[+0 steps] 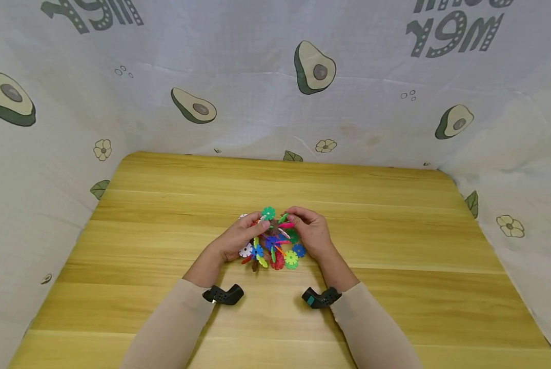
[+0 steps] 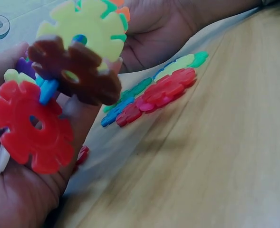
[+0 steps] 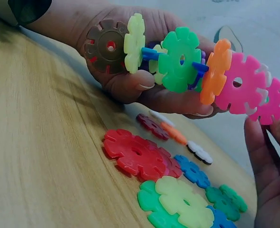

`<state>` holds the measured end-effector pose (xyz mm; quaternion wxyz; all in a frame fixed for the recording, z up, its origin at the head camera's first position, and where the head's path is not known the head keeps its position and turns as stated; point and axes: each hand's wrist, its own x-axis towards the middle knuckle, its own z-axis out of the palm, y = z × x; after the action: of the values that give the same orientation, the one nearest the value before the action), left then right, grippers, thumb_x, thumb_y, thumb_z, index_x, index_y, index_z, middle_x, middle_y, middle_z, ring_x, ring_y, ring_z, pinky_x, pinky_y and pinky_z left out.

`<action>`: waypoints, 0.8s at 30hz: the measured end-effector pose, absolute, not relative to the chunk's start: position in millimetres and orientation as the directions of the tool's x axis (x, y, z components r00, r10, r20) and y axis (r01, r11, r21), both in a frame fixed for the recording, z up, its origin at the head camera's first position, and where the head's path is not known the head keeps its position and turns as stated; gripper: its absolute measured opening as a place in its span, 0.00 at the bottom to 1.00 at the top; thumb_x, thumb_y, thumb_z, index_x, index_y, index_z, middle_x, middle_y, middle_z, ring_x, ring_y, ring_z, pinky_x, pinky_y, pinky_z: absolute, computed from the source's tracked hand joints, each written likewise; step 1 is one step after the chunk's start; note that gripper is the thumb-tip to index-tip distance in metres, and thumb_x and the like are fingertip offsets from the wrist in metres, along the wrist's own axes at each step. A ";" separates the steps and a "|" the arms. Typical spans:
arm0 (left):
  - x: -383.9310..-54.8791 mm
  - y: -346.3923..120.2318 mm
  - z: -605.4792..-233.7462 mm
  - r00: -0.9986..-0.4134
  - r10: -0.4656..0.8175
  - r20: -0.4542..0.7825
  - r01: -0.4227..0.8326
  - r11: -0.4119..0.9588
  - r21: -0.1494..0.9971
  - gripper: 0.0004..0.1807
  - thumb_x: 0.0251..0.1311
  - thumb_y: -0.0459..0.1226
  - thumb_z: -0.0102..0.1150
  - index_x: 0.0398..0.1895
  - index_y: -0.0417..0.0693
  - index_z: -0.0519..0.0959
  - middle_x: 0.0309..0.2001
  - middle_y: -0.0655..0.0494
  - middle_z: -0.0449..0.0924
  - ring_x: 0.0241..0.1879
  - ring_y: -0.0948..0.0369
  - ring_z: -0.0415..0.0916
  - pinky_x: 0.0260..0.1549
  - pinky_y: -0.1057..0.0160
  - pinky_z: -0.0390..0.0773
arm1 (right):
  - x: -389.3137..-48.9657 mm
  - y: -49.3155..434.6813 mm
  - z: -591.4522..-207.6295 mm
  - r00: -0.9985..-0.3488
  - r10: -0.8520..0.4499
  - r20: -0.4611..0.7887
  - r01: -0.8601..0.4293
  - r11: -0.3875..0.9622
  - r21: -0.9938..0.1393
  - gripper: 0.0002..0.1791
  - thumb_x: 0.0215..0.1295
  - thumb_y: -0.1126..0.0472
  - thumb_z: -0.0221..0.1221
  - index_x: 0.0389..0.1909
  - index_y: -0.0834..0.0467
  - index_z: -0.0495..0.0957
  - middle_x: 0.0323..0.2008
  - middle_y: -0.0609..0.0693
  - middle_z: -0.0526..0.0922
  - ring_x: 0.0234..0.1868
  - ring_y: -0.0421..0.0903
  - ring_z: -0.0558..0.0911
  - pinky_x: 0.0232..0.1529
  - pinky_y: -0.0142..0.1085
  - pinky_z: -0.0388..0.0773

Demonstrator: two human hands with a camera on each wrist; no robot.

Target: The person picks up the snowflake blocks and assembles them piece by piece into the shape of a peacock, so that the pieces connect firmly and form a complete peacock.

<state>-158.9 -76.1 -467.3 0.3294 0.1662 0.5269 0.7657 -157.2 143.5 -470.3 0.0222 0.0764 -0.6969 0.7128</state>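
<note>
My left hand [image 1: 238,238] holds a cluster of colourful notched plastic flower discs slotted into one another. In the left wrist view, a red disc [image 2: 59,142], a brown disc [image 2: 40,50] and a yellow disc [image 2: 99,35] stand out from it over the palm. Across the right wrist view the joined row runs through a green disc [image 3: 170,66] and an orange disc [image 3: 218,71] to a large pink disc [image 3: 237,97]. At that end my right hand [image 1: 315,236] pinches a smaller pink disc [image 3: 275,104]. Fingers partly hide the cluster's inner discs.
Loose discs lie on the wooden table [image 1: 164,205] beneath the hands, among them a red disc [image 3: 130,152], a pale yellow disc [image 3: 178,197] and a white disc [image 3: 200,153]. A printed cloth [image 1: 257,102] hangs behind the table.
</note>
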 end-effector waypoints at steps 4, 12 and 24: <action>-158.4 -76.2 -467.5 -0.739 0.668 -0.090 -0.320 -0.231 0.919 0.22 0.80 0.44 0.44 0.65 0.36 0.66 0.40 0.56 0.85 0.31 0.60 0.86 0.29 0.62 0.89 | -156.9 141.5 -469.0 -0.978 -0.051 0.202 -0.206 0.068 -0.976 0.10 0.70 0.71 0.61 0.45 0.76 0.81 0.34 0.29 0.87 0.41 0.30 0.85 0.45 0.23 0.83; -157.7 -76.5 -469.1 -0.730 0.682 -0.044 -0.319 -0.284 0.904 0.16 0.81 0.43 0.43 0.60 0.41 0.67 0.40 0.54 0.85 0.29 0.58 0.86 0.30 0.61 0.89 | -153.7 136.0 -467.5 -0.963 -0.035 0.269 -0.271 0.081 -0.959 0.08 0.68 0.74 0.61 0.43 0.76 0.82 0.34 0.28 0.87 0.40 0.29 0.85 0.44 0.22 0.83; -159.6 -71.3 -464.8 -0.849 0.510 -0.139 -0.326 -0.299 0.897 0.28 0.80 0.48 0.44 0.75 0.45 0.57 0.60 0.40 0.78 0.49 0.59 0.85 0.50 0.56 0.88 | -156.9 135.8 -474.0 -0.976 0.001 0.219 -0.219 0.008 -0.976 0.18 0.76 0.69 0.54 0.62 0.72 0.74 0.53 0.66 0.85 0.46 0.32 0.86 0.50 0.27 0.85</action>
<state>-159.6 -71.3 -464.8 0.2608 0.0866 0.5317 0.8011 -156.9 135.8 -474.0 0.0786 0.0771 -0.7054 0.7002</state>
